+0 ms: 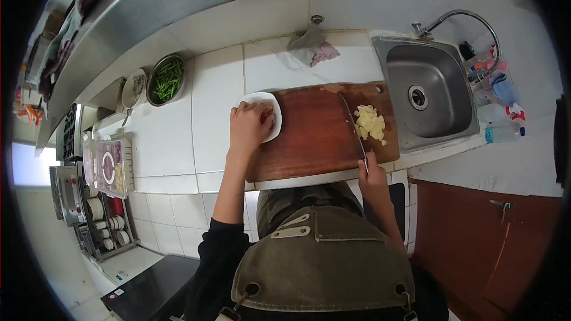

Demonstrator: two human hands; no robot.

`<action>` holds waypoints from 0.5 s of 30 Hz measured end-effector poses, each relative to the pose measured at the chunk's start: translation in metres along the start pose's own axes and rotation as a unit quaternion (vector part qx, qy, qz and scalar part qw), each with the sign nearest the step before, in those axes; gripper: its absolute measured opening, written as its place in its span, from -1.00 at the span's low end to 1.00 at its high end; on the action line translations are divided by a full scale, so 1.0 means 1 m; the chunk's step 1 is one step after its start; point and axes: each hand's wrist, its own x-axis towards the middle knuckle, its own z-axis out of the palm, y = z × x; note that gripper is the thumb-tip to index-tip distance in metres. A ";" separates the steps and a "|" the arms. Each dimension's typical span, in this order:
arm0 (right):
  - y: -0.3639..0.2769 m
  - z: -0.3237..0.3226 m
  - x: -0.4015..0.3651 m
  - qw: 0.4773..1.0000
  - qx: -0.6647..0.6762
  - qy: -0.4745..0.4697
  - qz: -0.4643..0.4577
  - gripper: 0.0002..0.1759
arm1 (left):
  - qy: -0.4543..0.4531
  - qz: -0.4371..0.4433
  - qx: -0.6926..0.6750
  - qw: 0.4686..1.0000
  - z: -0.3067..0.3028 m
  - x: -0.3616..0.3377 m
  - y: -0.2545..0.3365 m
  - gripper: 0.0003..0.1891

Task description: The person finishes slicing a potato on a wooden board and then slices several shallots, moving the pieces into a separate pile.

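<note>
The knife (pixel 355 129), gripped in the right hand (pixel 373 176), spans the board (pixel 309 137), perhaps to keep the pale pieces (pixel 370 123) grouped at the right end, while the left hand (pixel 253 120) curls into the bowl (pixel 276 107) by the left end, whether holding anything I cannot tell.

Chopped pieces (pixel 369 123) lie on the board (pixel 312 134), left of the sink (pixel 439 117).
</note>
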 end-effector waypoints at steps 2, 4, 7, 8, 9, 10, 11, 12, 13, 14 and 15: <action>-0.001 0.000 0.000 1.000 -0.005 0.002 0.005 -0.85 | -0.018 -0.023 -0.009 1.000 0.003 0.001 0.001 -0.82; 0.001 0.003 -0.002 1.000 -0.022 0.002 -0.002 -0.82 | -0.018 -0.024 -0.020 0.999 0.005 0.001 0.000 -0.82; 0.003 0.007 -0.005 0.997 -0.079 0.000 -0.020 -0.79 | -0.016 -0.030 -0.043 0.999 0.007 0.001 -0.002 -0.82; 0.001 0.008 -0.007 0.997 -0.078 0.003 -0.018 -0.79 | -0.014 -0.033 -0.055 0.998 0.007 0.001 -0.002 -0.82; -0.003 0.009 -0.011 0.995 -0.097 0.005 -0.012 -0.77 | -0.014 -0.030 -0.055 0.998 0.006 0.002 -0.003 -0.82; -0.007 0.011 -0.013 0.993 -0.115 0.007 -0.005 -0.75 | -0.017 -0.055 -0.069 0.996 0.006 0.003 -0.002 -0.82; -0.011 0.012 -0.015 0.993 -0.115 0.009 -0.004 -0.75 | -0.021 -0.080 -0.084 0.993 0.006 0.004 -0.002 -0.81; -0.015 0.013 -0.016 0.995 -0.101 -0.010 0.019 -0.71 | -0.022 -0.078 -0.086 0.993 0.006 0.004 -0.002 -0.81; -0.017 0.014 -0.017 0.995 -0.087 -0.029 0.041 -0.67 | -0.024 -0.081 -0.076 0.994 0.007 0.003 -0.003 -0.81; -0.018 0.015 -0.017 0.995 -0.089 -0.028 0.042 -0.67 | -0.025 -0.086 -0.065 0.994 0.008 0.003 -0.003 -0.81; -0.019 0.017 -0.017 0.993 -0.083 -0.053 0.063 -0.64 | -0.025 -0.085 -0.067 0.994 0.009 0.003 -0.003 -0.81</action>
